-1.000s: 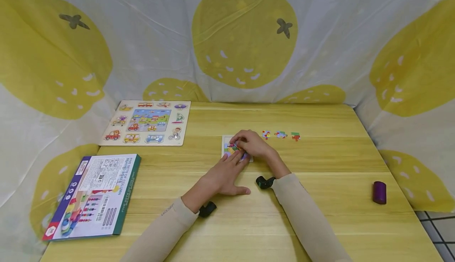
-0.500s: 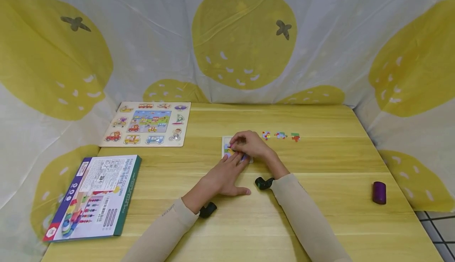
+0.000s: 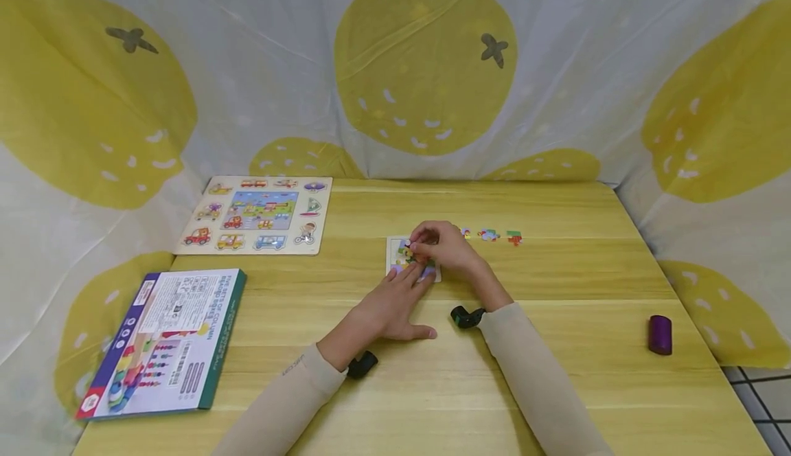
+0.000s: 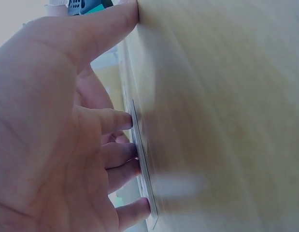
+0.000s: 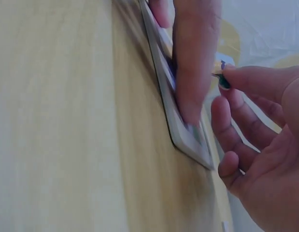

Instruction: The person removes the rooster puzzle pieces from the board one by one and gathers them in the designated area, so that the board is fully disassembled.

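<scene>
A small picture puzzle in a pale tray (image 3: 388, 253) lies at mid-table, partly covered by both hands. My left hand (image 3: 386, 308) rests its straight fingertips on the near part of the puzzle, thumb spread out to the side. Over the puzzle's far right part, my right hand (image 3: 448, 246) pinches a small puzzle piece (image 5: 223, 81) between thumb and finger. In the right wrist view that piece shows a green edge and is held raised above the tray. The left wrist view has the fingertips (image 4: 142, 209) touching the thin tray edge.
Several loose puzzle pieces (image 3: 489, 235) lie in a row right of the tray. A vehicle peg puzzle board (image 3: 318, 233) sits at back left, with a boxed toy set (image 3: 167, 339) nearer. A purple cylinder (image 3: 660, 335) stands at right. A fruit-print curtain (image 3: 426, 64) hangs behind the table.
My right hand has shifted slightly right and away over the puzzle, uncovering more of its picture and partly hiding the nearest loose piece. The left hand has stayed in place.
</scene>
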Motion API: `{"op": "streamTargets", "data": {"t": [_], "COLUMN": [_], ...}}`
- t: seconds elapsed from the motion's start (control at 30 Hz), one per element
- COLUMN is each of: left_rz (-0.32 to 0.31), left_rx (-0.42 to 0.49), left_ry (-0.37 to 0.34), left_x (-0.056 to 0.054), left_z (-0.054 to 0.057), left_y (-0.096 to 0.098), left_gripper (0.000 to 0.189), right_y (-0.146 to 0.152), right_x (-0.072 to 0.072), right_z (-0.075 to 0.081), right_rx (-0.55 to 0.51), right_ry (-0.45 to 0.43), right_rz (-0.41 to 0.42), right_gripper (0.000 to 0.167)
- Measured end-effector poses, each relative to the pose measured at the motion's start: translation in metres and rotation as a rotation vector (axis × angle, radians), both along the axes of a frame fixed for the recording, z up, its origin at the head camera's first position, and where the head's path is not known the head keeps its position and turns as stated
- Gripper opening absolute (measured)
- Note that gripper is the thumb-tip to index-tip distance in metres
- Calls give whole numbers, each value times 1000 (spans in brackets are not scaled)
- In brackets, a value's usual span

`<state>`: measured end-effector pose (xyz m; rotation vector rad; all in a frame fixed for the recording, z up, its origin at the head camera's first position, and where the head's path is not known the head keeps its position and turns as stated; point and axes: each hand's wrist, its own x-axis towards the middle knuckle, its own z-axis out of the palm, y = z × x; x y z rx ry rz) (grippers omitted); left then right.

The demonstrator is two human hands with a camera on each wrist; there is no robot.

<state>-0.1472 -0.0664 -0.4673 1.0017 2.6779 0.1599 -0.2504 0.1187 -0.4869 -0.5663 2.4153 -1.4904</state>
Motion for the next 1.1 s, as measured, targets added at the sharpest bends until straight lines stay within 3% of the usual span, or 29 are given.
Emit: {"op": "streamTargets", "data": {"t": [0.17, 0.53, 0.8, 0.9, 1.1], "left_rz": [3, 9, 6, 3, -1], "left_rx": [-4, -25, -51, -57, -56], "left_ry": [-2, 13, 55, 60, 51], "left_x": [-1, 0, 0, 0, 2], "left_z": [0, 3, -2, -2, 2], "left_y": [2, 2, 2, 2, 3], "left_gripper": [109, 109, 110, 110, 109], "right_y": [21, 66, 88, 93, 102], "right_x": [2, 13, 17, 21, 22], "right_z": [5, 6, 0, 5, 4], "right_rx": [27, 65, 70, 90, 173], "right_ry": [44, 56, -11, -46, -9], "right_rz": [-58, -144, -140, -147, -174], "right_gripper": [7, 8, 18, 22, 15]}}
